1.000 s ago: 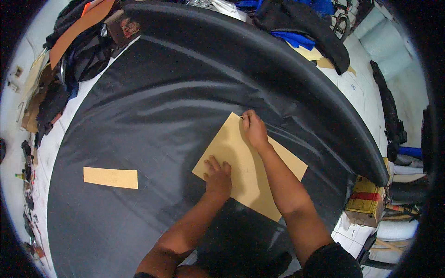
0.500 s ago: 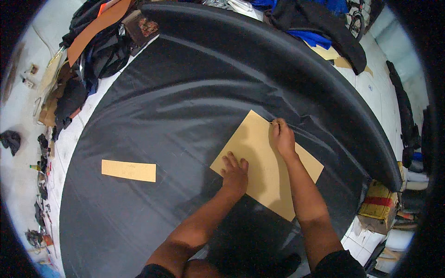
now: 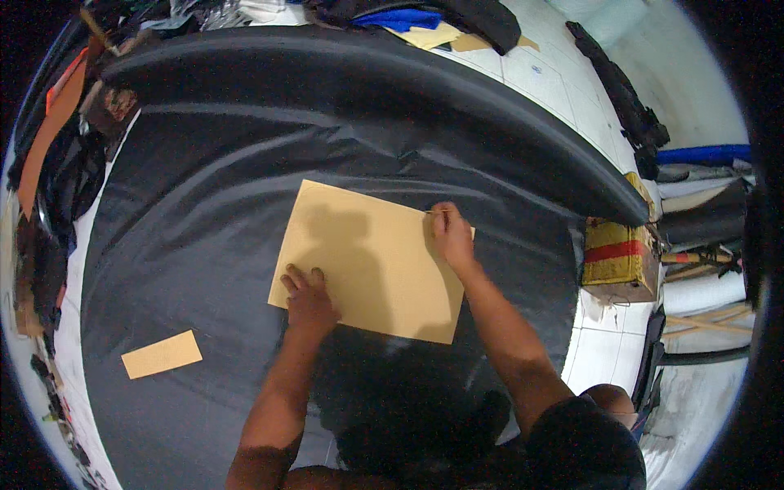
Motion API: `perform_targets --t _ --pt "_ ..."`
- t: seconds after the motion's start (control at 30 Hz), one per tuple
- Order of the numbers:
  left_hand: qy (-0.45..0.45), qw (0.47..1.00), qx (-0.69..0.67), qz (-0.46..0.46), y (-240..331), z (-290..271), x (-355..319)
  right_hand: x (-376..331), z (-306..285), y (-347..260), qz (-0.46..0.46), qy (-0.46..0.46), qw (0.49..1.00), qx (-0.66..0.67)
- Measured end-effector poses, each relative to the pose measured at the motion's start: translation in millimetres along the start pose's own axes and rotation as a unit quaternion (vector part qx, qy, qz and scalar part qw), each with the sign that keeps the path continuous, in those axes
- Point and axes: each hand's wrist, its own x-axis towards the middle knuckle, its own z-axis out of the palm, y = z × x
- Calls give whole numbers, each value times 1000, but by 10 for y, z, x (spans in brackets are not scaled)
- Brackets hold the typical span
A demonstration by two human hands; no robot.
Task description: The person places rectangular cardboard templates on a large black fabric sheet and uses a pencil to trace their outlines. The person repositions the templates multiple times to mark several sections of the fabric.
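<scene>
Tan cardboard sheet [image 3: 376,265]: seemingly at the bracing-and-edge-work step; the next move calls for steady left-hand pressure.
Small tan strip [image 3: 162,354]: near the left edge of the black cloth [image 3: 204,269].
Left hand [image 3: 310,300]: grip wide, fingers spread near the sheet's near-left corner.
Sheet's look: flat, rectangular, shadowed, mid-cloth.
Right hand [image 3: 452,234]: narrow grip, pinching a thin stick-like item [image 3: 433,212] at the sheet's far edge.

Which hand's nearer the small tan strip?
Left. The left hand rests at the near-left part of the large tan sheet, right of the small tan strip and slightly beyond it; the right hand is at the sheet's far edge, much farther right.
</scene>
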Motion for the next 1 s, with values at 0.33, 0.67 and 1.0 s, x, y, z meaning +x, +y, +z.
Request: perform_targets --t 0.33,0.67,1.0 --pt "12 999 -31 10 -89 55 22 -162 -265 295 57 50 997 -17" --pt "14 999 -5 28 -143 95 75 -210 -471 536 91 82 992 -24" --pt "10 999 -34 28 5 -81 -23 -202 -575 1024 99 115 988 26"
